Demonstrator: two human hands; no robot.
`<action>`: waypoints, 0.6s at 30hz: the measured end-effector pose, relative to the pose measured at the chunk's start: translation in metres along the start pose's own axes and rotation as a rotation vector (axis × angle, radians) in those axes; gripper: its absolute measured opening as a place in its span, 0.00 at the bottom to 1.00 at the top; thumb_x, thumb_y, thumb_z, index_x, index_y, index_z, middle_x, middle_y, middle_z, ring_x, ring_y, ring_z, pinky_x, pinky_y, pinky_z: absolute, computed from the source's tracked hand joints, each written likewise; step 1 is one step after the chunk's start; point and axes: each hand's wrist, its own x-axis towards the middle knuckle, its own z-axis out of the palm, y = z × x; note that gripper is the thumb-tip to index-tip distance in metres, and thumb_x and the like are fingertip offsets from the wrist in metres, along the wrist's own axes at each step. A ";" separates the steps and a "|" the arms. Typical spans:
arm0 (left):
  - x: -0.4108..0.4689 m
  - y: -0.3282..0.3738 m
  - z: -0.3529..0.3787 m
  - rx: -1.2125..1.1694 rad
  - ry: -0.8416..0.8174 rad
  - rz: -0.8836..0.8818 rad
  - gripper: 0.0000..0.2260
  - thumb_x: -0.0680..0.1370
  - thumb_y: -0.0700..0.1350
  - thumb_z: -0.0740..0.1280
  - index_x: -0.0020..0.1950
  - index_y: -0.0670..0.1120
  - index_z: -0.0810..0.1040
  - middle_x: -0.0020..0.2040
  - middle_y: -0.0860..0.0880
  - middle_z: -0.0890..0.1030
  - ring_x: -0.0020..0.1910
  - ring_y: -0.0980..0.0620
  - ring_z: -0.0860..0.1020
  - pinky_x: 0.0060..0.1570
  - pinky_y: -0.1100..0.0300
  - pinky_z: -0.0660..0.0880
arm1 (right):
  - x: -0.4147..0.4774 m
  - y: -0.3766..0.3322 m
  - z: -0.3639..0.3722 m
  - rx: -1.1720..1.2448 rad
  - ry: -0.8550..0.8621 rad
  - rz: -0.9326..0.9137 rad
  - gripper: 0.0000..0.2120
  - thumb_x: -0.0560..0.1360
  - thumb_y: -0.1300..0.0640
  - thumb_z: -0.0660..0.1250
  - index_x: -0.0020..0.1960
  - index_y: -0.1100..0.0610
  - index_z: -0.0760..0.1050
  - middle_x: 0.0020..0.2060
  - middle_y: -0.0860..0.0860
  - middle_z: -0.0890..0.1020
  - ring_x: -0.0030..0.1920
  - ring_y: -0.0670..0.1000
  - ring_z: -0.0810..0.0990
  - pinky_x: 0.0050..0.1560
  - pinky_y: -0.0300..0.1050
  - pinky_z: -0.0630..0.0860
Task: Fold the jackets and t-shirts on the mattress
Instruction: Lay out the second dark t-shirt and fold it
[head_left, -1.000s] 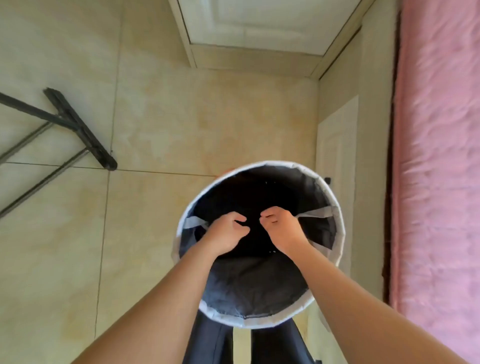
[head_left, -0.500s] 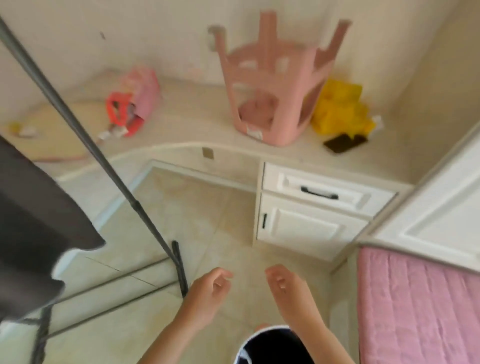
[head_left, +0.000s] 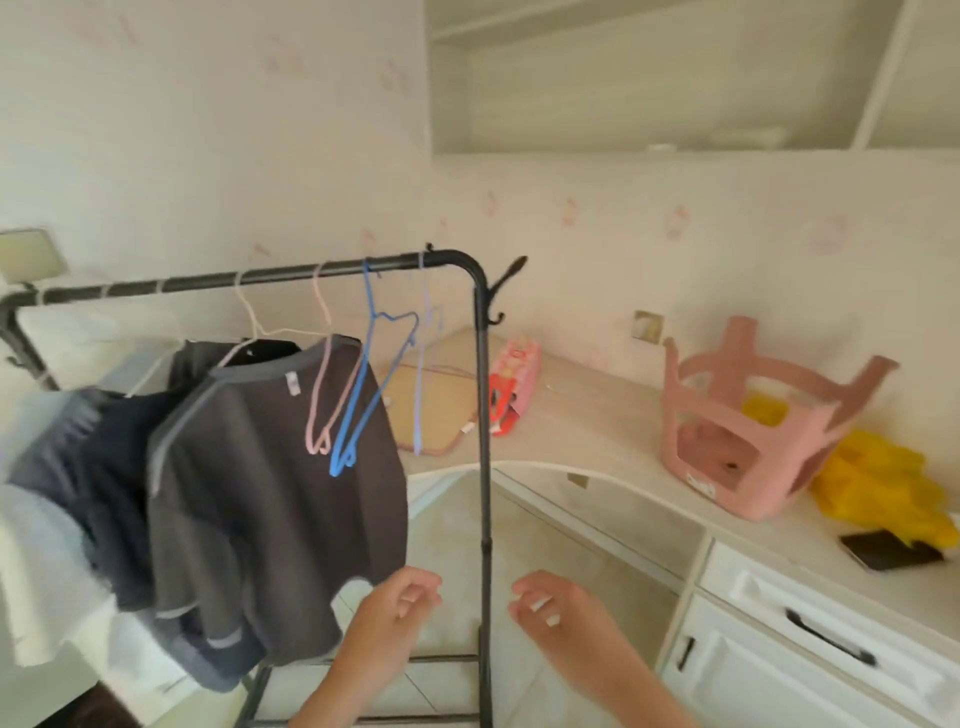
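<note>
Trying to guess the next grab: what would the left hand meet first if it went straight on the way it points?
Probably the lower hem of the dark grey t-shirt hanging on the rack, just above the left hand; depth is unclear, so it might slip past it.

The clothes rack's upright post (head_left: 483, 467) stands between the left hand (head_left: 400, 605) and the right hand (head_left: 550, 608), both loosely curled and holding nothing. Left of the post, a dark grey sweatshirt (head_left: 270, 509) and a blue hanger (head_left: 340, 457) crowd the rail. Right of the post, open air runs to the countertop (head_left: 597, 431), where an upturned pink stool (head_left: 748, 441) sits.
</note>
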 end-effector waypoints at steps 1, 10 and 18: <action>0.002 0.000 -0.019 0.020 0.014 0.017 0.07 0.78 0.42 0.66 0.48 0.54 0.81 0.44 0.59 0.84 0.43 0.61 0.81 0.50 0.62 0.73 | 0.005 -0.012 0.005 -0.003 -0.002 0.001 0.06 0.77 0.46 0.63 0.54 0.41 0.75 0.46 0.38 0.79 0.46 0.36 0.78 0.46 0.29 0.73; 0.030 -0.025 -0.207 0.135 0.119 0.135 0.07 0.80 0.47 0.64 0.53 0.57 0.78 0.49 0.61 0.81 0.49 0.66 0.78 0.47 0.71 0.72 | 0.095 -0.152 0.083 0.048 0.109 -0.067 0.10 0.75 0.59 0.66 0.44 0.43 0.76 0.37 0.44 0.80 0.37 0.43 0.78 0.42 0.35 0.73; 0.075 -0.038 -0.324 0.144 0.297 0.181 0.09 0.80 0.44 0.63 0.57 0.54 0.77 0.58 0.57 0.74 0.59 0.59 0.73 0.58 0.65 0.68 | 0.181 -0.260 0.140 0.139 0.158 -0.073 0.06 0.71 0.56 0.68 0.43 0.44 0.77 0.40 0.47 0.82 0.43 0.52 0.81 0.47 0.45 0.74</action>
